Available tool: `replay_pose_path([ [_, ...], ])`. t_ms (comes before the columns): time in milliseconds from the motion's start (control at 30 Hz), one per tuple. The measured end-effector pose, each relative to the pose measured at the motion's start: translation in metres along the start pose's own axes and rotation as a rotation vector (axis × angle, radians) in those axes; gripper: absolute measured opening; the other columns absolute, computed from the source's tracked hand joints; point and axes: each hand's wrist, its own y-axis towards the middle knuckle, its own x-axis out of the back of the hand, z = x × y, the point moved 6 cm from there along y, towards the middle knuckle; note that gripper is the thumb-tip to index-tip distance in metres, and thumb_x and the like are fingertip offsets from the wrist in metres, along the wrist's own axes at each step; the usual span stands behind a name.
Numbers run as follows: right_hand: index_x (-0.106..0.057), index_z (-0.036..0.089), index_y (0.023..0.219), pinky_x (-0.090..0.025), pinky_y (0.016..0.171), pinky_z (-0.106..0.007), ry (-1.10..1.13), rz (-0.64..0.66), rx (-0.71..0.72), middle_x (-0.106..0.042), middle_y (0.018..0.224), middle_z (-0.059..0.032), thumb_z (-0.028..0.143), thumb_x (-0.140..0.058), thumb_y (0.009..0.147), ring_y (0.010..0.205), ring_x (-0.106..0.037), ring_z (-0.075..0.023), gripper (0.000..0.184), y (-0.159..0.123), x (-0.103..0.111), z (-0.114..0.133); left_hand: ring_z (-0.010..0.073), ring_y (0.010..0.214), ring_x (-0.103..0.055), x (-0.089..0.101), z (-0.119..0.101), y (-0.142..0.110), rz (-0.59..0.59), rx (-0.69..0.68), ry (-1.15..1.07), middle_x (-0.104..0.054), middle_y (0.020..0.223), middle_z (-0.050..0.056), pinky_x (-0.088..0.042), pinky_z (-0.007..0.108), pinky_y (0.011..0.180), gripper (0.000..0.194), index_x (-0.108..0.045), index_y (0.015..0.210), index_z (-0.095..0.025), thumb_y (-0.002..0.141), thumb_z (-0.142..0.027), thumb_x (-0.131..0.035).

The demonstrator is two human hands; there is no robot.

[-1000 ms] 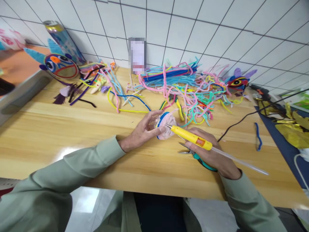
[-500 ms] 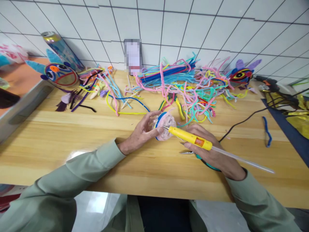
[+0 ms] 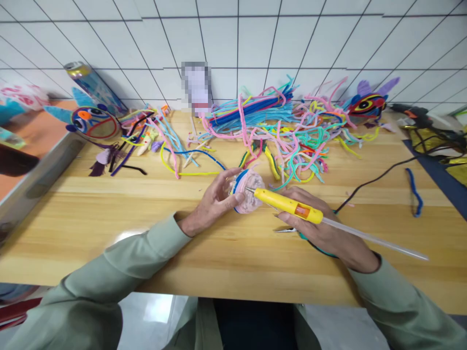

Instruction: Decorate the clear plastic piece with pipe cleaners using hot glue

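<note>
My left hand is closed around a round craft piece made of pale pink pipe cleaner with a blue band. In my right hand is a yellow hot glue gun, a clear glue stick running out of its back end. The metal nozzle points left and meets the pink face of the piece, or hovers just in front of it; I cannot tell which. Scissors with green-lined handles lie under my right hand, partly hidden by it.
Bundled and loose pipe cleaners spread along the tiled wall, with yellow-green pliers before them. Finished animal-face pieces stand left and right. A can, a phone, a black cord and a blue pipe cleaner surround the workspace.
The view has shifted slightly. Both hands keep their hold, and the nozzle stays at the pink face of the craft piece.
</note>
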Motion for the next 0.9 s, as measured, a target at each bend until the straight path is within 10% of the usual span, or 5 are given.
replay_pose_path([
  [900, -0.059, 0.033, 0.096, -0.059, 0.078, -0.044, -0.011, -0.036, -0.001, -0.065, 0.093, -0.0039, 0.041, -0.064, 0.107, 0.083, -0.064, -0.0254, 0.015, 0.003, -0.003, 0.007, 0.0332, 0.151, -0.054, -0.001, -0.003, 0.0, 0.01, 0.035, -0.034, -0.064, 0.154, 0.009, -0.05, 0.049, 0.124, 0.064, -0.057, 0.15, -0.028, 0.096, -0.054, -0.079],
])
